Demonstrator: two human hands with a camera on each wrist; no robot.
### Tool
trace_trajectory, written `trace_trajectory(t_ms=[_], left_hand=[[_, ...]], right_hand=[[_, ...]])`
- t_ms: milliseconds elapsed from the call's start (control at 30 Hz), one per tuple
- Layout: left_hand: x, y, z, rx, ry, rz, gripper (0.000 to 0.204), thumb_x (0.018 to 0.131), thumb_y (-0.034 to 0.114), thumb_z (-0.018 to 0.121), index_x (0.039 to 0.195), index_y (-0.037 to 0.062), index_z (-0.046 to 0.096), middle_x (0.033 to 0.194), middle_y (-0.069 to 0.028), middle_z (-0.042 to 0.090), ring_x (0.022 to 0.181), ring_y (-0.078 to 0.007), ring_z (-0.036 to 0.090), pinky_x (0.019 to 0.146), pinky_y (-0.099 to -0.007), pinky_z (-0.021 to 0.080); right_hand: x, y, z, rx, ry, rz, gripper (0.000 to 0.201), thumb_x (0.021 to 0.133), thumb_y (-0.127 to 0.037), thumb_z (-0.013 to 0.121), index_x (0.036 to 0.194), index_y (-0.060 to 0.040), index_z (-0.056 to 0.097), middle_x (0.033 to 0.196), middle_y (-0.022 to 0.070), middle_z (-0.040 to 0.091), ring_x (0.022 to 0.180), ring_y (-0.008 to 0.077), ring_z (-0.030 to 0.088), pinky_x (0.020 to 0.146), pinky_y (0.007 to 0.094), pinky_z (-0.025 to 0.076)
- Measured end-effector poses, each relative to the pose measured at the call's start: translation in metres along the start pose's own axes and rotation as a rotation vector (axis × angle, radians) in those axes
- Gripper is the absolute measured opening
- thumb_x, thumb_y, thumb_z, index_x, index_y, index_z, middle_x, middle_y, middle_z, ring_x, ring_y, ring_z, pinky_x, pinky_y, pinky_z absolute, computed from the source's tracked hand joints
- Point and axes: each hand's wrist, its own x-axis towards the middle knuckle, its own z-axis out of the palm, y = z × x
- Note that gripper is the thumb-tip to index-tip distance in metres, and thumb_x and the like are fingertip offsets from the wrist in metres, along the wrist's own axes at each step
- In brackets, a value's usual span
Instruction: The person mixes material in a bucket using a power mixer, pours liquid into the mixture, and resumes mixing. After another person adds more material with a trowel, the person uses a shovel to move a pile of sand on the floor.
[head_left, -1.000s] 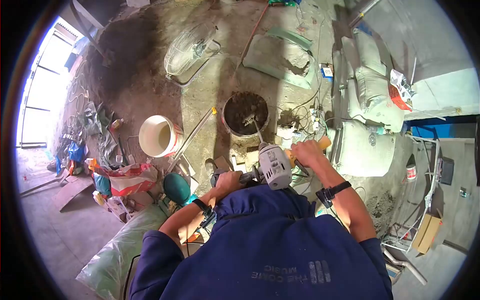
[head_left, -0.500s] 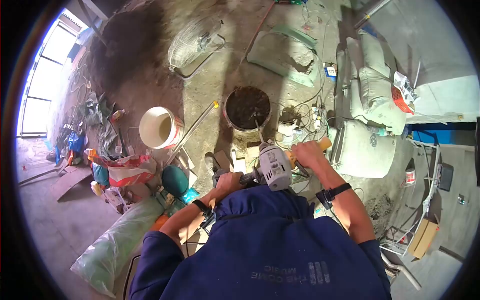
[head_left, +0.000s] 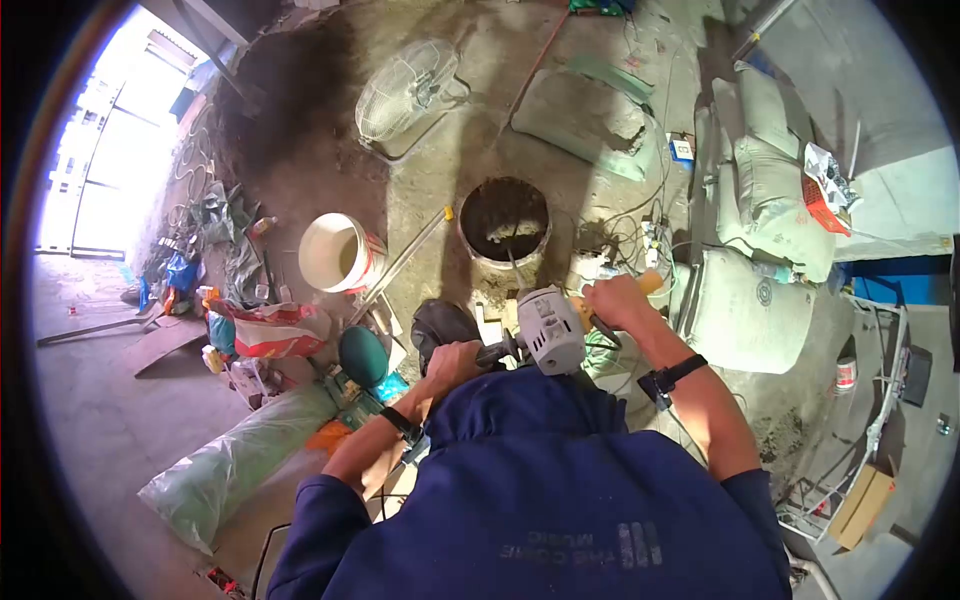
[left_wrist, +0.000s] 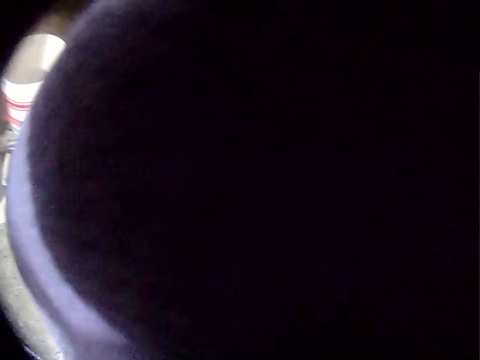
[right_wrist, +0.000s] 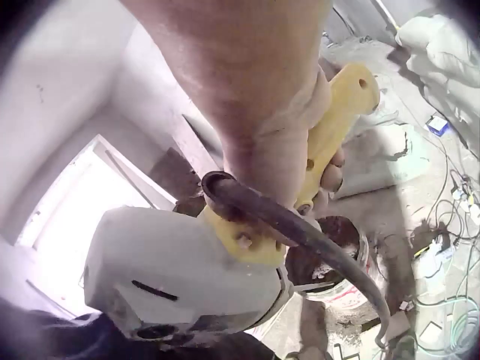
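Observation:
A grey power mixer lies across the front of the person's body, its rod running down into a bucket of dark mix. The right hand grips its yellow handle, with fingers curled around it in the right wrist view. On the mixer's other side, the left hand holds the black side handle. Dark cloth fills most of the left wrist view, and the left hand does not show there.
An off-white bucket and a long straight bar lie left of the mix bucket. Beyond stands a fan. Filled sacks and loose cables are on the right. A plastic-wrapped roll lies at lower left.
The head view has shifted, so the floor objects appear farther right. A dark rounded shape now shows beside the left hand. Both hands keep hold of the mixer.

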Motion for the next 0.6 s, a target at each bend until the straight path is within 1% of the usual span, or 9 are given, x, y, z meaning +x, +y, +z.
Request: trace_trajectory(t_ms=[100,167,233,333,400,467,533,567,600], left_hand=[[-0.001,0.016,-0.007,-0.017,0.070,0.039,0.037,0.079,0.038,0.069,0.096,0.0058,0.071,0.090,-0.0229,0.070,0.090,-0.0402,0.068,0.079,-0.0487,0.052],[0.004,0.019,-0.010,-0.014,0.025,0.008,0.038,0.079,0.040,0.070,0.096,0.0059,0.071,0.090,-0.0228,0.070,0.090,-0.0404,0.068,0.079,-0.0490,0.052],[0.015,0.011,-0.019,-0.003,-0.010,-0.021,0.039,0.079,0.041,0.070,0.097,0.0060,0.070,0.091,-0.0227,0.070,0.091,-0.0406,0.068,0.079,-0.0493,0.052],[0.033,-0.011,-0.029,-0.006,0.029,0.028,0.042,0.079,0.043,0.071,0.099,0.0063,0.069,0.090,-0.0220,0.070,0.090,-0.0411,0.068,0.078,-0.0493,0.053],[0.044,-0.025,-0.054,-0.037,-0.043,0.038,0.041,0.078,0.041,0.072,0.102,0.0083,0.067,0.090,-0.0219,0.070,0.089,-0.0407,0.068,0.077,-0.0500,0.053],[0.059,-0.038,-0.081,-0.003,-0.041,0.064,0.043,0.078,0.044,0.072,0.103,0.0092,0.067,0.089,-0.0211,0.070,0.088,-0.0402,0.068,0.076,-0.0492,0.053],[0.068,-0.039,-0.129,-0.013,-0.144,-0.020,0.045,0.078,0.046,0.072,0.103,0.0088,0.067,0.088,-0.0200,0.070,0.087,-0.0394,0.068,0.075,-0.0486,0.053],[0.071,-0.047,-0.134,-0.031,-0.090,0.026,0.043,0.080,0.044,0.070,0.104,0.0083,0.066,0.088,-0.0205,0.070,0.087,-0.0393,0.069,0.074,-0.0486,0.054],[0.076,-0.056,-0.141,-0.043,-0.104,0.023,0.043,0.080,0.044,0.070,0.104,0.0083,0.066,0.088,-0.0205,0.070,0.087,-0.0393,0.069,0.074,-0.0486,0.054]], right_hand=[[0.002,0.018,-0.008,0.052,-0.060,0.003,0.015,0.088,-0.020,0.056,0.091,-0.0105,0.066,0.085,0.0093,0.072,0.082,0.0286,0.073,0.072,0.0445,0.055],[0.006,0.024,-0.018,0.062,-0.072,-0.013,0.014,0.087,-0.020,0.057,0.090,-0.0105,0.066,0.084,0.0093,0.072,0.082,0.0287,0.073,0.071,0.0441,0.055],[0.024,0.030,-0.030,0.070,-0.070,-0.026,0.013,0.087,-0.019,0.057,0.090,-0.0105,0.067,0.083,0.0094,0.072,0.081,0.0288,0.073,0.070,0.0437,0.055],[0.051,0.039,-0.037,0.070,-0.042,-0.081,0.012,0.086,-0.019,0.058,0.088,-0.0107,0.067,0.081,0.0096,0.072,0.080,0.0288,0.073,0.068,0.0426,0.056],[0.075,0.040,-0.050,0.056,-0.055,-0.069,0.011,0.084,-0.018,0.059,0.087,-0.0113,0.067,0.079,0.0099,0.072,0.078,0.0292,0.072,0.066,0.0418,0.056],[0.102,0.043,-0.070,0.057,-0.064,-0.065,0.011,0.084,-0.018,0.059,0.087,-0.0114,0.067,0.079,0.0102,0.072,0.077,0.0295,0.072,0.066,0.0419,0.056],[0.137,0.050,-0.100,0.052,-0.123,-0.088,0.011,0.084,-0.018,0.059,0.088,-0.0114,0.068,0.079,0.0104,0.072,0.077,0.0297,0.072,0.066,0.0420,0.056],[0.151,0.051,-0.114,0.058,-0.121,-0.102,0.011,0.084,-0.018,0.059,0.087,-0.0113,0.068,0.078,0.0104,0.072,0.076,0.0298,0.072,0.066,0.0421,0.056],[0.161,0.049,-0.123,0.073,-0.124,-0.117,0.011,0.084,-0.017,0.059,0.087,-0.0113,0.068,0.077,0.0104,0.071,0.076,0.0298,0.072,0.065,0.0423,0.056]])
